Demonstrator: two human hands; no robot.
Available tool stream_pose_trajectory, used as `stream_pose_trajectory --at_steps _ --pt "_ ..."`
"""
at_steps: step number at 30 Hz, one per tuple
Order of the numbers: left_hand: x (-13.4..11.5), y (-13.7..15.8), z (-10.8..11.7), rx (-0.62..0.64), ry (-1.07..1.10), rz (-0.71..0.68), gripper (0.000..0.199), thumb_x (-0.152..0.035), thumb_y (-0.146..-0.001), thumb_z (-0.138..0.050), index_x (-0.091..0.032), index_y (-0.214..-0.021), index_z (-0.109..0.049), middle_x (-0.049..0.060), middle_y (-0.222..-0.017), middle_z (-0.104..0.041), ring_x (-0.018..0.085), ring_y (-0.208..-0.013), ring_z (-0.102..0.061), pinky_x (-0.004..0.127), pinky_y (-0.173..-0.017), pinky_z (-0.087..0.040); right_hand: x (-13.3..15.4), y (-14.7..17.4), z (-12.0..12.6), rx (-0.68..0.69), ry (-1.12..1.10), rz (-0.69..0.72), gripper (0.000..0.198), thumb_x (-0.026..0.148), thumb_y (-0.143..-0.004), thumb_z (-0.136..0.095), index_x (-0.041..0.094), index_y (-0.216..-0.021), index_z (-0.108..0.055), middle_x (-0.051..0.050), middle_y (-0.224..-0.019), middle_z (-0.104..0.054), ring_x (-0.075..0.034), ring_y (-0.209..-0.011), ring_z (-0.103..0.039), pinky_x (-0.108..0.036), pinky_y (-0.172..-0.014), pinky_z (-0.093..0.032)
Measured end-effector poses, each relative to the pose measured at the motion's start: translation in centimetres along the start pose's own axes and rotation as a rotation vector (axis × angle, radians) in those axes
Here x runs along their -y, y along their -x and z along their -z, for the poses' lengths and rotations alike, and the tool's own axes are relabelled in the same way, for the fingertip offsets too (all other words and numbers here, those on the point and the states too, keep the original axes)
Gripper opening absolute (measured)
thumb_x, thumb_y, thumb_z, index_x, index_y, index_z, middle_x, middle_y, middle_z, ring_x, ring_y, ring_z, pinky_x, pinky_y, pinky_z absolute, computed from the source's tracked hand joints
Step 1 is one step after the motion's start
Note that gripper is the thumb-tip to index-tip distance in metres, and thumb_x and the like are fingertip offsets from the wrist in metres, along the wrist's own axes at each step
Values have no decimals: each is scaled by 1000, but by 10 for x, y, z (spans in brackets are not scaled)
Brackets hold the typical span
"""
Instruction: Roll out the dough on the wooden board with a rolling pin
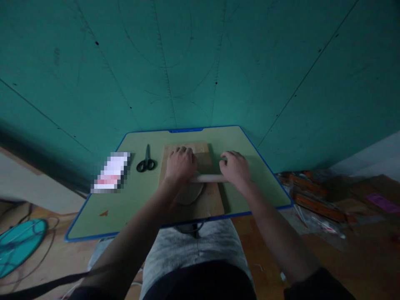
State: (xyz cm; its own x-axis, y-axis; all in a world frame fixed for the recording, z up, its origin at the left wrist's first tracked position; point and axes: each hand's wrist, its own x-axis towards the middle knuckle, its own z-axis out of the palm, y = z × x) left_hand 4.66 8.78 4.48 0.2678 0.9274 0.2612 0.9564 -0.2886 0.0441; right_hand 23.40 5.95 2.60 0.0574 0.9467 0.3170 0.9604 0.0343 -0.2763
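A pale rolling pin lies crosswise over a wooden board. My left hand is closed over its left part, knuckles up, hiding that end. On the pin's right end rests my right hand, fingers curled inward, just past the board's right edge. Beneath the pin and my left wrist spreads a flat, round sheet of dough, partly covered by my left hand and forearm.
The board sits on a small pale-green table with a blue rim, against a green wall. Black-handled scissors and a blurred-out white-and-pink item lie to the left. A small brown triangular piece lies near the front left.
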Motion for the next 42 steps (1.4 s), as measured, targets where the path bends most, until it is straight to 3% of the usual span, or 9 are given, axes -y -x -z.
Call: stream_pose_trajectory --at_steps 7,24,31,42 --pt "3 -23 -6 16 -2 21 34 -25 -96 -37 -13 -107 -68 15 -110 -71 28 -105 -64 36 -86 -49 3 -17 5 -12 83 19 21 15 -86 -49 19 -86 -70 -9 -94 -73 -23 -89 -62 -33 -77 -41" --pt "5 -67 -19 157 89 118 39 -27 -96 -34 -16 -112 -68 16 -117 -71 28 -109 -67 36 -86 -54 4 -58 -9 -5 192 54 25 18 -91 -46 20 -85 -70 -9 -91 -75 -20 -81 -63 -31 -70 -38" --pt "10 -69 -22 211 88 155 39 -30 -93 -38 -15 -112 -70 18 -110 -74 30 -103 -71 37 -82 -55 15 -36 6 -8 175 185 23 15 -89 -46 18 -84 -68 -9 -90 -73 -22 -85 -62 -33 -76 -38" --pt "7 -71 -22 261 89 133 41 -36 -93 -41 -18 -112 -72 16 -109 -75 30 -103 -71 35 -82 -55 27 -4 21 86 219 143 24 20 -96 -42 19 -90 -65 -9 -88 -73 -22 -84 -64 -32 -75 -37"
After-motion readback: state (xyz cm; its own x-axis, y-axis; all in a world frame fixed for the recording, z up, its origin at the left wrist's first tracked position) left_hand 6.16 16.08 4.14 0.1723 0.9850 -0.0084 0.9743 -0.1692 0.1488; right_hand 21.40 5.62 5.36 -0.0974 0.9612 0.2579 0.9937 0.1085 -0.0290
